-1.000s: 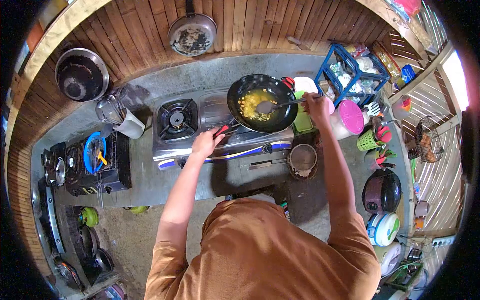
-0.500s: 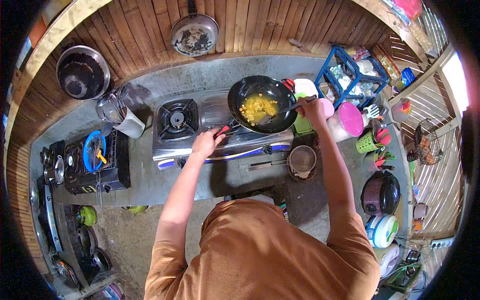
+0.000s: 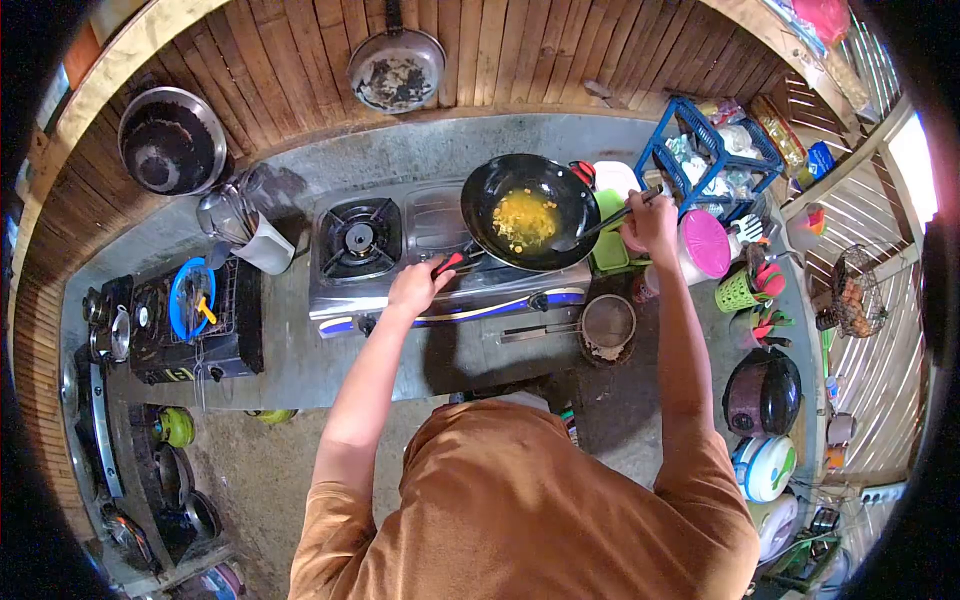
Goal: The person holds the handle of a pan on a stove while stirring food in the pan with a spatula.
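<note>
A black wok (image 3: 530,210) with yellow food in oil sits on the right burner of a steel two-burner gas stove (image 3: 400,245). My left hand (image 3: 417,287) grips the wok's red and black handle at the stove's front. My right hand (image 3: 652,220) holds a metal spatula (image 3: 598,228) by its long handle; the blade rests at the wok's right inner edge, beside the food. The stove's left burner (image 3: 357,238) is bare.
A strainer (image 3: 605,322) lies on the counter in front of the stove. A blue rack (image 3: 712,155), pink lid (image 3: 705,240) and green cup of utensils (image 3: 738,290) stand right. A metal jug (image 3: 245,228) and a small black stove (image 3: 190,322) sit left. Pans hang on the wooden wall.
My right hand drew the spatula from the middle of the food to the wok's right edge. The food now lies spread in the centre. My left hand stayed on the handle.
</note>
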### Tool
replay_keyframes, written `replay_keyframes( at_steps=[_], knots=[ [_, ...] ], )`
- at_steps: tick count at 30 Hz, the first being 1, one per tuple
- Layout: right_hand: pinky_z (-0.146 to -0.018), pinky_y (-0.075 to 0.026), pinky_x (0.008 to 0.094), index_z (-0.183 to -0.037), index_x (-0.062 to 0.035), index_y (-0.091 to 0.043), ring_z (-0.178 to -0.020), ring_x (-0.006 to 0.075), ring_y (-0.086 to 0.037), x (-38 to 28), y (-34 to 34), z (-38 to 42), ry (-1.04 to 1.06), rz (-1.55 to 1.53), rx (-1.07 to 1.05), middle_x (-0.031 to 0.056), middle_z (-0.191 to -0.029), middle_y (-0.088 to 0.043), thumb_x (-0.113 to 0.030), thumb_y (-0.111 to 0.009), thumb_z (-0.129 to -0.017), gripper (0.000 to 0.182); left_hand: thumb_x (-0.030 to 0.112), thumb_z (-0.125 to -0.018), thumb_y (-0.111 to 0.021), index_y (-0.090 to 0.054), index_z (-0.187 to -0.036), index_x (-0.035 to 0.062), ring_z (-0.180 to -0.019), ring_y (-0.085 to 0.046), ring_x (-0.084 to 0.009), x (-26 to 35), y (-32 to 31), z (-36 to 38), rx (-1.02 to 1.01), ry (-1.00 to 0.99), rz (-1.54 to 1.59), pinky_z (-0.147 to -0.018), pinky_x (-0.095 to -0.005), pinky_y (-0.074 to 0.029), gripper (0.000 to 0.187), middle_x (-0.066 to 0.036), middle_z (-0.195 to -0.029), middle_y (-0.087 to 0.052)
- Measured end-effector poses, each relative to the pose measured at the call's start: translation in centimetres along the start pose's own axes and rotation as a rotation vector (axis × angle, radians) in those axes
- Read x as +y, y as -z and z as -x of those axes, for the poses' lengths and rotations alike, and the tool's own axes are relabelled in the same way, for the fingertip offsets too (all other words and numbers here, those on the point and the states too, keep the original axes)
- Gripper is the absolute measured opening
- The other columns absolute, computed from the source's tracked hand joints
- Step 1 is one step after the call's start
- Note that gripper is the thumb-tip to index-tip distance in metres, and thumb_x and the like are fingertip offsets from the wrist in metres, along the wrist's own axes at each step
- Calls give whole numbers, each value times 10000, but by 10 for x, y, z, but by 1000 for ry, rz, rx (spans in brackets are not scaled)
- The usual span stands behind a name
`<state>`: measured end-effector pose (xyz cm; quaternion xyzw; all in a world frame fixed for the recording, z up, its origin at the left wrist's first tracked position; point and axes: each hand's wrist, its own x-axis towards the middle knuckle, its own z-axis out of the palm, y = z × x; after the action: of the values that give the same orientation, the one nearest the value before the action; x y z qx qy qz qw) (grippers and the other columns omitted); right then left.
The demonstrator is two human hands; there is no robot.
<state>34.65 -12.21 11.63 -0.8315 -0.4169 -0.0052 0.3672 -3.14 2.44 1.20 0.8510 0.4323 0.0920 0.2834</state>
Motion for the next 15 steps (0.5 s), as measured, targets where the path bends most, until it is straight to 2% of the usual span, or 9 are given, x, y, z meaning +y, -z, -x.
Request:
replay_keyframes(
  at_steps=[4, 6, 8, 10, 12, 13, 15],
  knots=[
    [-528, -487, 360, -621, 16, -660, -508, 194, -633, 23, -18, -5, -56, 9, -8, 102, -553, -633, -380, -590, -876, 476, 465, -891, -594, -626, -1210, 118, -951, -636, -402, -5, -6, -1, 22, 0, 2, -853, -457, -506, 473, -208, -1030, -667],
    [-416, -439, 275, -768, -11, -688, -429, 148, -560, 42, -38, -11, -257, -239, -61, 76, -620, -660, -281, -626, -897, 306, 476, -890, -584, -621, -1221, 142, -945, -638, -398, -7, -6, -2, 20, -9, -6, -842, -469, -508, 471, -206, -1010, -671],
    [-412, -440, 268, -785, -8, -689, -431, 142, -555, 44, -44, -9, -243, -266, -66, 74, -637, -665, -279, -631, -898, 299, 487, -890, -573, -616, -1232, 167, -939, -640, -394, -8, -7, -1, 13, -18, -15, -831, -481, -509, 471, -205, -990, -675],
    [-408, -440, 261, -802, -6, -690, -433, 137, -551, 40, -51, -2, -231, -292, -68, 72, -654, -671, -278, -636, -899, 294, 469, -893, -590, -624, -1219, 137, -941, -634, -405, -7, -7, -1, 24, -28, 22, -837, -464, -506, 467, -207, -1031, -666],
    [-440, -469, 287, -844, -10, -664, -514, 132, -601, 36, -60, 3, -256, -325, -87, 57, -668, -662, -360, -632, -891, 355, 469, -893, -589, -625, -1221, 141, -939, -635, -405, -7, -7, -1, 39, -35, 20, -835, -464, -506, 465, -207, -1028, -666],
    [-435, -462, 280, -903, -33, -666, -590, 118, -615, 36, -66, 6, -204, -469, -145, 44, -760, -678, -341, -635, -907, 309, 468, -893, -589, -625, -1222, 146, -937, -636, -404, -7, -7, -1, 53, -41, 19, -833, -464, -506, 463, -207, -1024, -667],
    [-446, -466, 276, -927, -40, -671, -622, 108, -614, 32, -74, 10, -197, -480, -154, 37, -786, -681, -331, -635, -910, 293, 466, -893, -590, -626, -1222, 143, -940, -636, -403, -7, -7, -1, 44, -30, 19, -835, -461, -505, 462, -207, -1025, -667]
  ],
)
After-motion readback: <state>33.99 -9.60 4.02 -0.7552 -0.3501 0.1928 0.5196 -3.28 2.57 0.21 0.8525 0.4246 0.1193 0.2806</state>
